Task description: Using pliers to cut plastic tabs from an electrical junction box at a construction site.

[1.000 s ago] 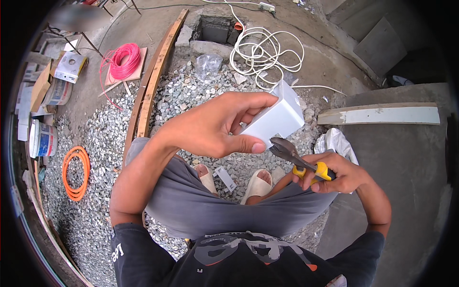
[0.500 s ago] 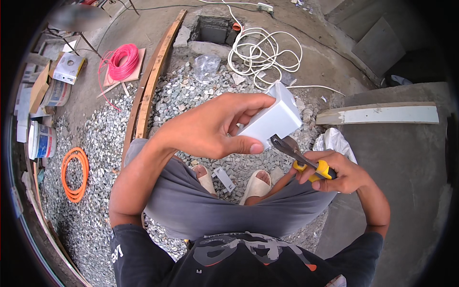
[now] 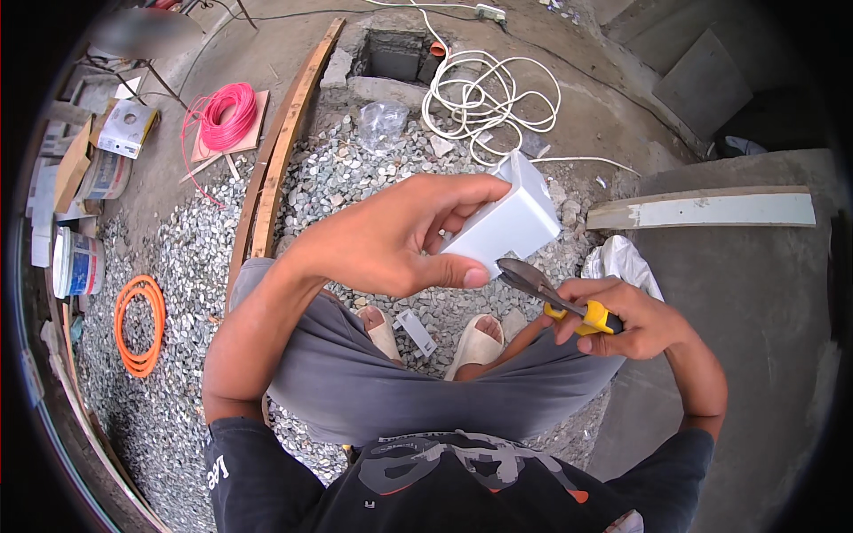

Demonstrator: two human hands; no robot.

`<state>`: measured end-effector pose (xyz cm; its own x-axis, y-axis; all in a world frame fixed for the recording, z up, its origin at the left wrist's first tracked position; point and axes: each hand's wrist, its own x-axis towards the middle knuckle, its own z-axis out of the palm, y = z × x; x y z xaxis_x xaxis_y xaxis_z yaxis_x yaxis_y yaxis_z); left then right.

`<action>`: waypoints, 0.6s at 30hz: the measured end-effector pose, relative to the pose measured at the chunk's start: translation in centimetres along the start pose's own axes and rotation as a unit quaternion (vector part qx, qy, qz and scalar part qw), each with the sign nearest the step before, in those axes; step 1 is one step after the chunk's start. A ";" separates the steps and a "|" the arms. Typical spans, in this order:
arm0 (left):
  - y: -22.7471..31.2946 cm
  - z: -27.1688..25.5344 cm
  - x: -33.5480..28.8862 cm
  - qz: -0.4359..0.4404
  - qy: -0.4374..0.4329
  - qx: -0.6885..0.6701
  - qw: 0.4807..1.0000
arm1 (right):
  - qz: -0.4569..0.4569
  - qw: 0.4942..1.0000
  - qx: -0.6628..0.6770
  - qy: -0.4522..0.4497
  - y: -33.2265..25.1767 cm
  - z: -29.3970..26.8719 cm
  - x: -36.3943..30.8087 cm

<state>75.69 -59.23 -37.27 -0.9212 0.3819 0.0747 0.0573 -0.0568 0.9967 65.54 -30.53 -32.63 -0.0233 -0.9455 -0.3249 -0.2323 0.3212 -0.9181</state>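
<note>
Your left hand [image 3: 413,235] pinches the white box [image 3: 520,218] between thumb and fingers, above the gravel [image 3: 351,169] and beyond your knees. Your right hand [image 3: 635,320] curls its fingers round the pliers [image 3: 536,282], their head at the box's near edge. The pink coil [image 3: 218,133] lies far left, the hose [image 3: 122,327] nearer.

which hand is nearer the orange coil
Left: the left hand, holding the white box, is to the right of the orange coil; the right hand, holding the pliers, is farther right.
</note>
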 end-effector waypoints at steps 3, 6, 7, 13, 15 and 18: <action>-0.1 -0.1 0.0 0.003 -0.001 0.007 1.000 | 0.023 1.000 0.009 0.006 -0.4 -0.1 0.2; 0.0 0.1 -0.1 0.003 0.002 0.014 1.000 | 0.026 1.000 0.011 -0.005 -0.3 -0.2 0.1; 0.1 0.2 -0.1 0.003 0.007 0.006 1.000 | 0.027 1.000 0.011 -0.005 -0.3 -0.2 0.1; 1.1 0.1 -0.1 -0.067 -0.021 0.004 0.998 | 0.064 0.997 0.042 0.004 -0.3 0.2 0.2; 1.2 0.2 -0.3 -0.065 -0.018 0.011 0.998 | 0.083 0.996 0.029 0.005 -0.6 0.3 0.2; 1.1 0.2 -0.2 -0.070 -0.025 0.024 0.997 | 0.097 0.995 0.003 0.016 -1.0 0.6 0.3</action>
<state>76.06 -59.17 -36.16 -0.9011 0.4287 -0.0652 -0.0514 0.0438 0.9977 66.39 -31.05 -31.94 -0.0982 -0.8668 -0.4889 -0.2150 0.4981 -0.8400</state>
